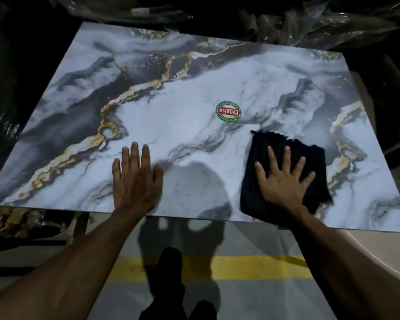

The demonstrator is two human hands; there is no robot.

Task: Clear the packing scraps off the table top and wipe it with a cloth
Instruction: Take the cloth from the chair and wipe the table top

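Now wiping: right hand [284,181], fingers spread, presses a dark cloth [284,146] flat; left hand [135,179] braces open-palmed, empty, on the marble-patterned table top [183,125]. Next, sweep across.

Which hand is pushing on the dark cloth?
The right hand. It lies flat with fingers spread on the dark cloth. The left hand presses flat on the bare marble-patterned table top, with no cloth under it.

Cloth [286,167] lies on the table top [183,125], right of centre; sticker [228,111] just behind it; plastic wrap [321,21] beyond.
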